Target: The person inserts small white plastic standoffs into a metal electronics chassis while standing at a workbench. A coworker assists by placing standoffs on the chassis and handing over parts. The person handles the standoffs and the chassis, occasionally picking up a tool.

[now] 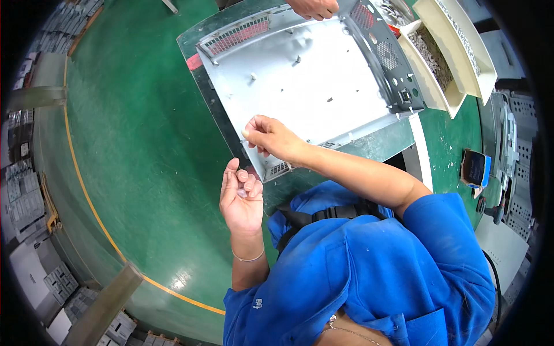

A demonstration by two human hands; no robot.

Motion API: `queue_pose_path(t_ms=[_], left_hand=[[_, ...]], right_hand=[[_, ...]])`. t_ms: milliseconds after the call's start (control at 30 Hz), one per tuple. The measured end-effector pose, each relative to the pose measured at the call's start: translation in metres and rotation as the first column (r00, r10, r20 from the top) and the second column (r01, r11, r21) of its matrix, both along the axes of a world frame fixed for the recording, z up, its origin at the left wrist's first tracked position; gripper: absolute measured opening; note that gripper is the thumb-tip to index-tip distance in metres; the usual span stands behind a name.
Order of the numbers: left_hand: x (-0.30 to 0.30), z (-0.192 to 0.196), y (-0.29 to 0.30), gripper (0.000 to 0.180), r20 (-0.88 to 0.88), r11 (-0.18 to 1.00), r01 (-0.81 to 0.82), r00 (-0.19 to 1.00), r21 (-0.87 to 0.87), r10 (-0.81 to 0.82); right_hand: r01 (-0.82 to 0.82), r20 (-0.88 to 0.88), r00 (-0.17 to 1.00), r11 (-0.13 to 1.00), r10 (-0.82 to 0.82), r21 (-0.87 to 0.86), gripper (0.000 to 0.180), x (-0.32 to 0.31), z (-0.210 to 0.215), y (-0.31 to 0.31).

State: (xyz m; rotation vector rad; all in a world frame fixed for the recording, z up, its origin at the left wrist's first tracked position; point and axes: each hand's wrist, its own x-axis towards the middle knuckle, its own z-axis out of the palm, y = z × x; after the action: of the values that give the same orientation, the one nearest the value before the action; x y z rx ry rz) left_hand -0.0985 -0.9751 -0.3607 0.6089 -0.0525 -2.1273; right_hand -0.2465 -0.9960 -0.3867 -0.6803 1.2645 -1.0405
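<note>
A shallow metal chassis (323,75) with a bright inner floor and perforated side panels lies on a work table (369,141) in front of me. Small studs stand up from its floor. My right hand (274,138) hovers over the chassis's near left corner, thumb and fingers pinched together; whatever they hold is too small to name. Just left of that corner, my left hand (241,202) is turned palm up with its fingers curled in. Something small and pale seems to lie among those fingers, but I cannot make it out.
Another person's hand (314,7) rests at the chassis's far edge. Cream bins (456,43) of small metal parts stand at the right. A blue open box (476,168) sits farther right, near stacked perforated panels (522,138). Green floor (144,144) spreads to the left.
</note>
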Motion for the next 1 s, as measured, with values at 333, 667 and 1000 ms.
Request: queue_pose_path(t_ms=[333, 667, 1000], left_hand=[[-0.007, 0.009, 0.002, 0.029, 0.043, 0.998, 0.031, 0.999, 0.045, -0.033], [-0.015, 0.018, -0.01, 0.035, 0.243, 0.967, 0.182, 0.961, -0.179, -0.136], [-0.027, 0.025, -0.03, 0.047, 0.41, 0.886, 0.341, 0.891, -0.316, -0.197]], right_hand=[[-0.105, -0.59, 0.807, 0.991, 0.033, -0.088, 0.018, -0.002, 0.011, 0.002], [-0.37, -0.284, 0.912, 0.893, 0.296, -0.256, 0.015, -0.015, 0.058, 0.017], [-0.279, -0.084, 0.96, 0.922, 0.266, -0.267, 0.012, -0.024, 0.045, -0.001]])
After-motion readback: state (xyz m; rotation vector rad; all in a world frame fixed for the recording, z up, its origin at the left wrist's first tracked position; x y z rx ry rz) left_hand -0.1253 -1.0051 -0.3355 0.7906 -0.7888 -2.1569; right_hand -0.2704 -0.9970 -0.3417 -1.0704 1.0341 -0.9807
